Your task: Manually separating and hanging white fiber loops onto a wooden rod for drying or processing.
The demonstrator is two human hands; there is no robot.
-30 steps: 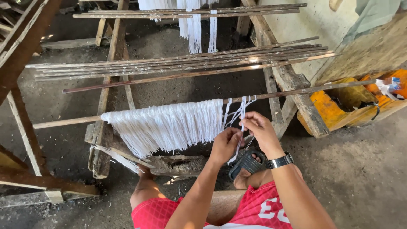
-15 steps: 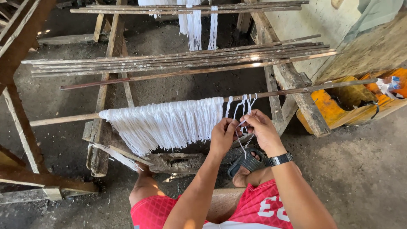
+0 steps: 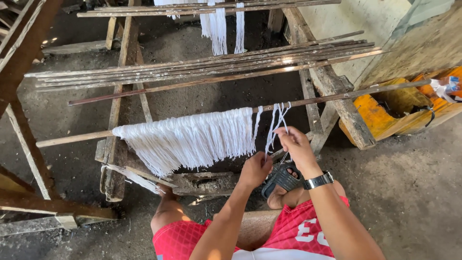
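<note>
Rustic weaving workshop, wooden frame [image 3: 120, 96], hanging white threads [image 3: 192, 139]

I see a wooden pole [image 3: 86, 137] (running nine to three o'clock) carrying white thread bundles [image 3: 192, 139] on a timber frame [image 3: 120, 96].

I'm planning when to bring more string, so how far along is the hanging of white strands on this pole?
Done: a dense curtain of white strands covers the pole from its left part to mid-span. In hand: the right hand pinches a few loose strands just past the curtain, and the left hand grips their lower ends. Left: the pole's right stretch is bare.
</note>
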